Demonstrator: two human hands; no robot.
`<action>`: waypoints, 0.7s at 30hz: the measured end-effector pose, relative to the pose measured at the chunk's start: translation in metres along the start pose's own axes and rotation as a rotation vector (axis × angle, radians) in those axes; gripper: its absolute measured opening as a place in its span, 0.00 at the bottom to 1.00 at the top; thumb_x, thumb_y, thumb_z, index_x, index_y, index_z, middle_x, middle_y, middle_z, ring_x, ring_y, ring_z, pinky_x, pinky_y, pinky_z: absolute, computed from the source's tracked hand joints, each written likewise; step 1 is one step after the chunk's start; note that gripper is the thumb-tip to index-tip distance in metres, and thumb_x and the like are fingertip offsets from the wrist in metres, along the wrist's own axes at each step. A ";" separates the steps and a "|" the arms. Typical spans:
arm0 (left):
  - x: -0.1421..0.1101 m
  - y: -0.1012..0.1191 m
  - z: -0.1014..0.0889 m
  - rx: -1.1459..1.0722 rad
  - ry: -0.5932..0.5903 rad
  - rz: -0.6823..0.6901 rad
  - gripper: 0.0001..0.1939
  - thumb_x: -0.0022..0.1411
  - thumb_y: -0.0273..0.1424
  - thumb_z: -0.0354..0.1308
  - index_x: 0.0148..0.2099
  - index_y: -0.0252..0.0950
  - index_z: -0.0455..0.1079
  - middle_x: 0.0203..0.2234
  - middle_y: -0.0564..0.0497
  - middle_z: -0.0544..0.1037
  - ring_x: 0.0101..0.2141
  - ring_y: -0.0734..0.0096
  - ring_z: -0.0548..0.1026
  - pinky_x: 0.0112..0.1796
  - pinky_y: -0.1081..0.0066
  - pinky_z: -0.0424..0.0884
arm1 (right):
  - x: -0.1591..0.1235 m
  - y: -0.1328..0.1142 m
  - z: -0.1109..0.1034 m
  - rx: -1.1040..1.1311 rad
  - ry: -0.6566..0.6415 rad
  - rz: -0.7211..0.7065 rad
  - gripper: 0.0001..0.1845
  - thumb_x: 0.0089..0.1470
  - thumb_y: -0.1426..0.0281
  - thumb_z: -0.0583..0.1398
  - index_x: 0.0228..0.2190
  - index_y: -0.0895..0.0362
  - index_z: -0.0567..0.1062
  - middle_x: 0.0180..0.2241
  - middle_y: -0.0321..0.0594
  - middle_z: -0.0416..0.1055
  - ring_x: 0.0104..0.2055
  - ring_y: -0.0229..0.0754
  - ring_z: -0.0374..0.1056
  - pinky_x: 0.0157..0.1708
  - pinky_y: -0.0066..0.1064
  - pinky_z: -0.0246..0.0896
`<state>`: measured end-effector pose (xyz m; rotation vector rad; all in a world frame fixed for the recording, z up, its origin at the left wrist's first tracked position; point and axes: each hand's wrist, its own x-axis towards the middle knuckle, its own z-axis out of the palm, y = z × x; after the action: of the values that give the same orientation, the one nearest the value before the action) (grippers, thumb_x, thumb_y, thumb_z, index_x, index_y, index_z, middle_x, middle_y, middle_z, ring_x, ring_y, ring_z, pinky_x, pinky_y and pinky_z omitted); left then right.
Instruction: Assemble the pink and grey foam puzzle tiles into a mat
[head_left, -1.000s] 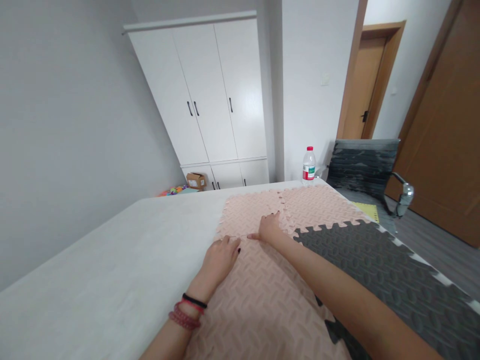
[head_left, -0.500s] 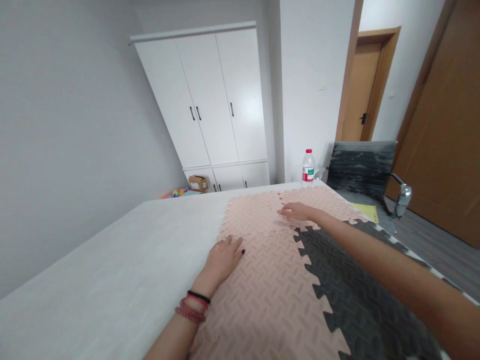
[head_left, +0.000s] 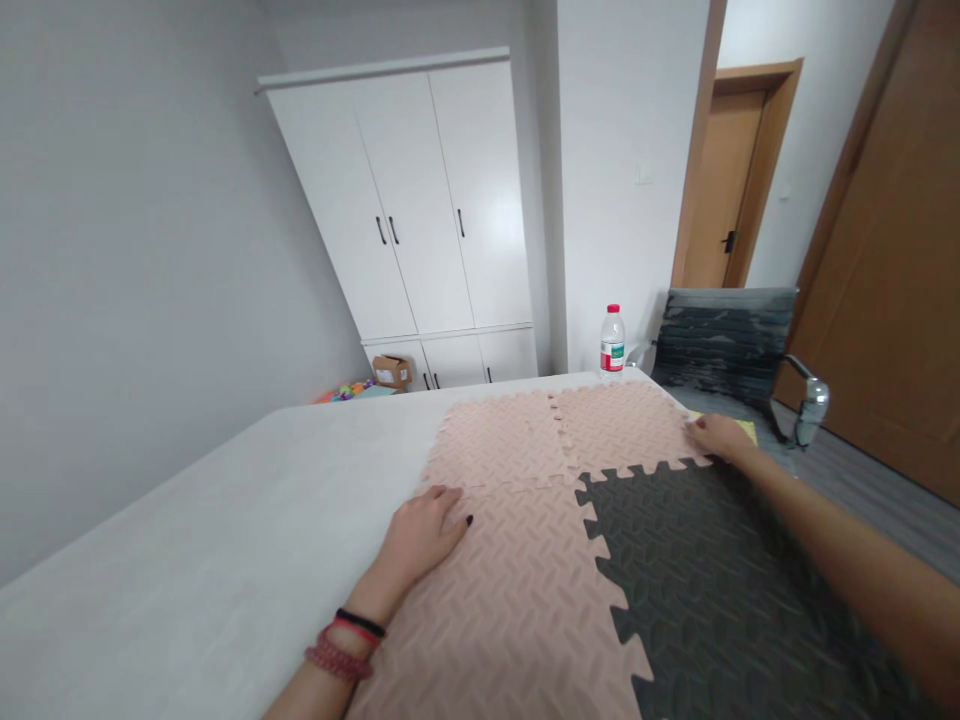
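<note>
Interlocking foam mat tiles lie on the white table [head_left: 225,520]. A near pink tile [head_left: 517,610] borders a black tile [head_left: 720,570] along a toothed seam. Beyond them are a far-left pink tile [head_left: 491,440] and a far-right pink tile [head_left: 622,425], joined to each other. My left hand [head_left: 424,530], with bracelets on its wrist, rests spread on the left edge of the near pink tile. At the right edge of the far-right pink tile, my right hand [head_left: 718,437] has its fingers curled onto the border; the fingertips are partly hidden.
A plastic bottle [head_left: 613,342] with a red cap stands at the table's far edge. A dark office chair [head_left: 724,340] is beyond the right corner, near a yellow piece [head_left: 747,430]. Behind are a white wardrobe [head_left: 442,200] and a cardboard box [head_left: 391,371].
My right hand has moved right, from near the seam between the far pink tiles to the outer edge. My left hand appears slightly lower and further left as the view shifts.
</note>
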<state>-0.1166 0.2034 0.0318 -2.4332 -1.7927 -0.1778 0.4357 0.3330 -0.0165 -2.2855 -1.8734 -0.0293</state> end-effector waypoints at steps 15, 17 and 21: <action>0.072 0.024 -0.025 0.059 -0.125 -0.089 0.15 0.58 0.37 0.49 0.30 0.35 0.74 0.31 0.43 0.79 0.36 0.55 0.76 0.37 0.61 0.70 | -0.014 0.008 0.006 -0.046 0.165 -0.141 0.21 0.59 0.65 0.47 0.30 0.61 0.75 0.35 0.52 0.72 0.42 0.48 0.66 0.42 0.33 0.56; 0.109 0.031 -0.023 -0.007 -0.115 -0.054 0.15 0.61 0.36 0.48 0.37 0.36 0.74 0.35 0.44 0.79 0.39 0.59 0.76 0.41 0.63 0.69 | -0.013 0.009 0.008 -0.036 0.177 -0.126 0.21 0.60 0.65 0.46 0.30 0.61 0.75 0.35 0.52 0.72 0.42 0.48 0.66 0.42 0.33 0.56; 0.186 0.063 -0.007 -0.138 -0.094 0.050 0.16 0.64 0.36 0.51 0.52 0.36 0.66 0.49 0.45 0.72 0.47 0.64 0.71 0.48 0.60 0.67 | -0.011 0.011 0.010 -0.014 0.194 -0.098 0.20 0.60 0.65 0.47 0.35 0.59 0.75 0.36 0.49 0.72 0.43 0.47 0.67 0.41 0.32 0.57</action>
<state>-0.0022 0.3595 0.0674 -2.6205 -1.8115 -0.1917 0.4428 0.3216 -0.0295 -2.1118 -1.8877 -0.2676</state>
